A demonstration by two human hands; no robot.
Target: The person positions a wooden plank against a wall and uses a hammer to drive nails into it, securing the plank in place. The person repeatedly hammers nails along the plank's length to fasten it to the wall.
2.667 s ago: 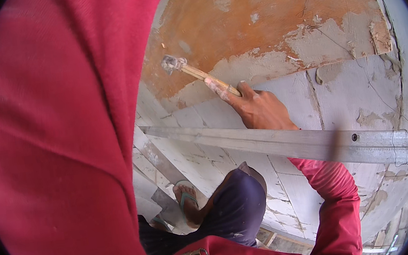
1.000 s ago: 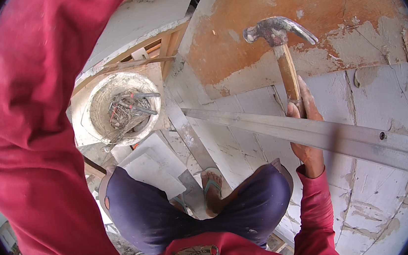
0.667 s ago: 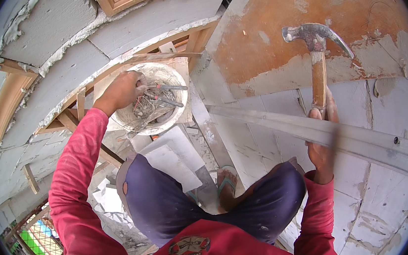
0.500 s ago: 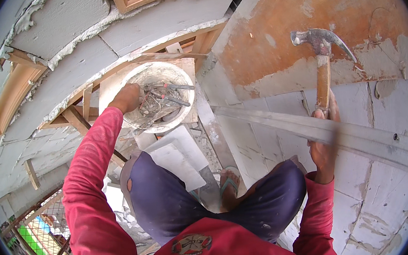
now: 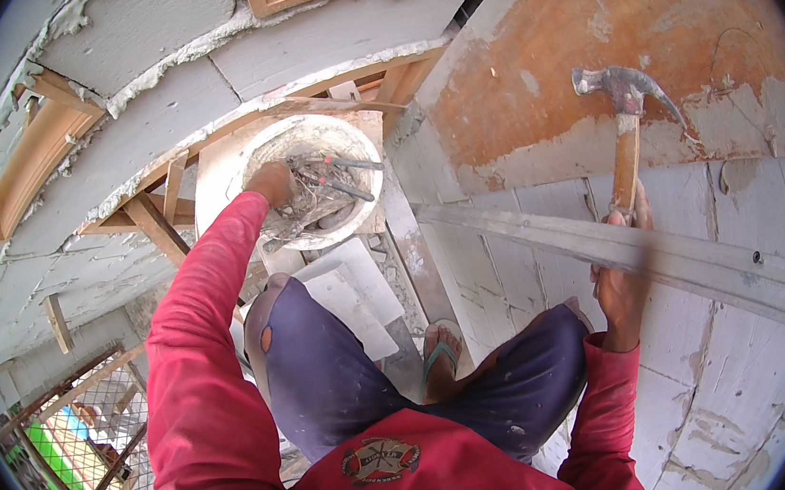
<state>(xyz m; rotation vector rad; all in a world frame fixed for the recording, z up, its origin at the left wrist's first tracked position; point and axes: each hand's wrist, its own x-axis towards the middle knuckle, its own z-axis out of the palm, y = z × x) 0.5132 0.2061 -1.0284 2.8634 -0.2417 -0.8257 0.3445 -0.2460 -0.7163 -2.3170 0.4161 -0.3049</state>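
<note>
Closest, a metal bar (image 5: 544, 232) crosses the right hand (image 5: 620, 293), whose fingers close round the handle of an upright hammer (image 5: 628, 134). Farther off, the left hand (image 5: 273, 183) dips into a white bucket (image 5: 314, 132) of tangled wire (image 5: 314, 179), fingers hidden, state unclear; beyond rises a block wall (image 5: 333, 45).

A left hand (image 5: 273, 183) reaches into a white bucket (image 5: 309, 137) of wire (image 5: 312, 188) and tools (image 5: 357, 163) while the right hand (image 5: 621, 288) grips a claw hammer (image 5: 627, 127).
</note>
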